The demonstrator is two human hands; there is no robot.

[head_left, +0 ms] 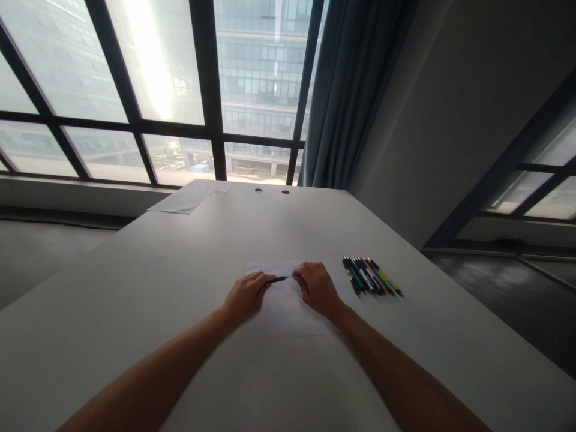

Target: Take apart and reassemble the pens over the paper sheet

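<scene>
Two bare hands grip one dark pen by its ends, the left hand and right hand pinched shut on it above a sheet of paper; more pens lie beside them on the white table.

Both bare forearms reach forward and converge. The left hand lies knuckles up, its grip pinched closed; the right hand, just beside that grip, pinches likewise, fingers curled.
</scene>
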